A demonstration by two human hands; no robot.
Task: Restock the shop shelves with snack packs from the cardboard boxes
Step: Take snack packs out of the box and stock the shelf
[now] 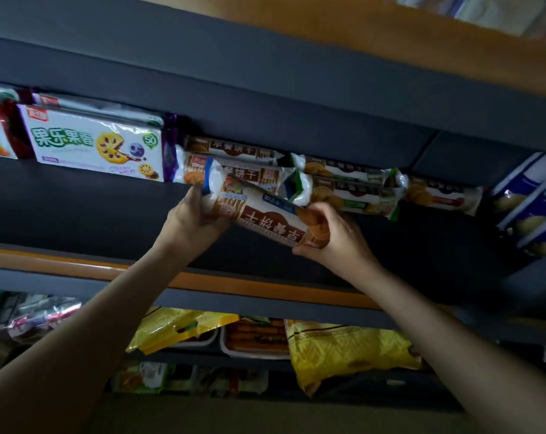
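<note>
We reach up with both arms, left grip (191, 219) and right grip (334, 238) clasping opposite ends of a tilted biscuit pack (265, 211) just before the dark shelf (77, 195); stacked biscuit rolls (243, 161) lie directly behind.

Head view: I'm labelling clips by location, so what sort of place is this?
Most likely a shop aisle: tiered shelves packed with biscuit packs and yellow snack bags, both hands holding another pack.
</note>
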